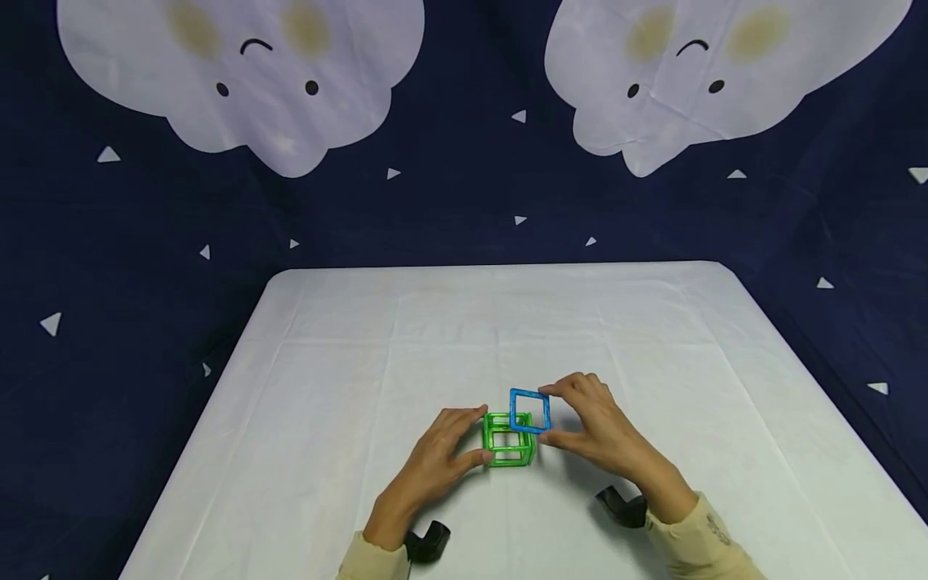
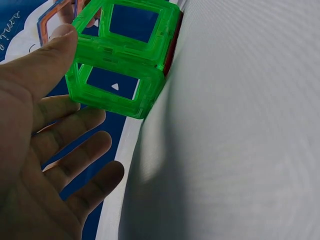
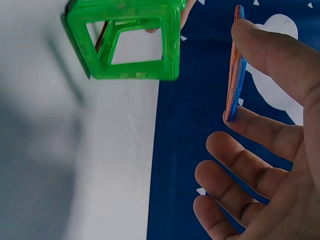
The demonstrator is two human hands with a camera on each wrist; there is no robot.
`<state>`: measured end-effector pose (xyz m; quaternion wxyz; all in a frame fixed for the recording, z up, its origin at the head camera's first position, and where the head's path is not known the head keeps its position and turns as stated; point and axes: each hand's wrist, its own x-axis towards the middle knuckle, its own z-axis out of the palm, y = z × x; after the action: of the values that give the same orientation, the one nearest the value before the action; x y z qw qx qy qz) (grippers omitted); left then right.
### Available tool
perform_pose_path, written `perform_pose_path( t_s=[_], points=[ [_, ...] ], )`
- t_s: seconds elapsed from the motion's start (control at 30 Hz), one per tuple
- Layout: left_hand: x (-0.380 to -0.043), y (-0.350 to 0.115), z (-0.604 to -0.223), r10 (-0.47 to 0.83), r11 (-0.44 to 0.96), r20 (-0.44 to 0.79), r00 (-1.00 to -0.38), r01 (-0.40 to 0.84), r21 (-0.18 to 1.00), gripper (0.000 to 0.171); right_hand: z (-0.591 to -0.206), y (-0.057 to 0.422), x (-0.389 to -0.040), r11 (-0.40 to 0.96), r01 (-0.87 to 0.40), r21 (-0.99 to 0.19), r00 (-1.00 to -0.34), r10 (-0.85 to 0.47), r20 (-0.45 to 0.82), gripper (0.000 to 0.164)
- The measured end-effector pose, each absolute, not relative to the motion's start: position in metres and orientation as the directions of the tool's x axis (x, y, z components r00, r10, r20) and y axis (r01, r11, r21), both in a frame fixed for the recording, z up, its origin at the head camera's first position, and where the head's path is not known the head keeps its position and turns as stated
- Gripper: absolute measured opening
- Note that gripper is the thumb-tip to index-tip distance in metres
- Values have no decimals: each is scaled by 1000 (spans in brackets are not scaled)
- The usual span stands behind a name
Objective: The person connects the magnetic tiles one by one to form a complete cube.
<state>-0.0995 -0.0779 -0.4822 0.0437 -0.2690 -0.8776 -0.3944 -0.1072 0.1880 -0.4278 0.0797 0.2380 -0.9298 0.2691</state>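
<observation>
My left hand (image 1: pixel 438 455) grips a green cube of open-framed magnetic tiles (image 1: pixel 511 462) between thumb and forefinger at its left side. In the left wrist view the other fingers spread loosely, and a dark red face (image 2: pixel 172 47) shows on the cube's table side. My right hand (image 1: pixel 602 427) pinches a blue square magnetic tile (image 1: pixel 513 411) by its right edge, thumb and forefinger at two corners. From the head the tile overlaps the cube's upper right part. Seen edge-on in the right wrist view, the tile (image 3: pixel 234 75) shows orange and blue, apart from the cube.
A white cloth-covered table (image 1: pixel 348 370) spreads around the hands. Behind it hangs a dark blue backdrop (image 1: pixel 464 201) with white clouds and small triangles. Black wrist mounts (image 1: pixel 428 544) stick out by both sleeves, low over the table.
</observation>
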Motion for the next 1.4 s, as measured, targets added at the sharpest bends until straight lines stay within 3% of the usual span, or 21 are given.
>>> perform_pose_path(
  t_s=[1.4],
  points=[
    [-101,-80,-483,450,534,252,-857,484,694,66,-439,166,-110,718,-582,-382,-813,-508,284,60]
  ],
)
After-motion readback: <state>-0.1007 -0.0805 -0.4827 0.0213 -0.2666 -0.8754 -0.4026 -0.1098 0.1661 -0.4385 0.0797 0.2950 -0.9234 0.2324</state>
